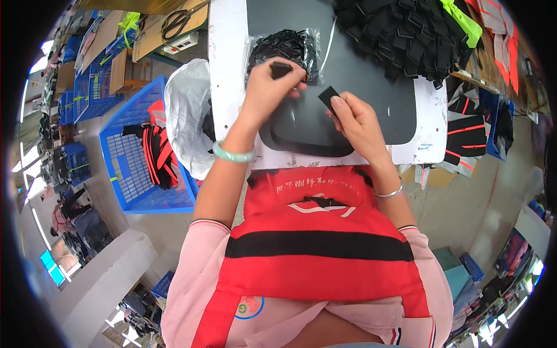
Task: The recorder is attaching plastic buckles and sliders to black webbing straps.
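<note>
My right hand (355,119) pinches a short black webbing strap (328,96) between thumb and fingers, above the dark grey mat (371,110). To its left, my left hand (272,84) is closed in a pinch at the near edge of a clear plastic bag (312,49). Small black plastic pieces (278,45), perhaps buckles, fill this bag. Something dark shows between my left thumb and forefinger; I cannot tell if it is held or lies behind. A large heap of black straps with buckles (409,37) lies at the far right of the mat.
The white table (229,110) carries the mat. Left of it stand a white plastic sack (188,116) and a blue crate (136,200) with black and orange-red strips. Scissors (176,24) lie on a wooden surface at the far left. Striped fabric pieces (467,136) hang at the right.
</note>
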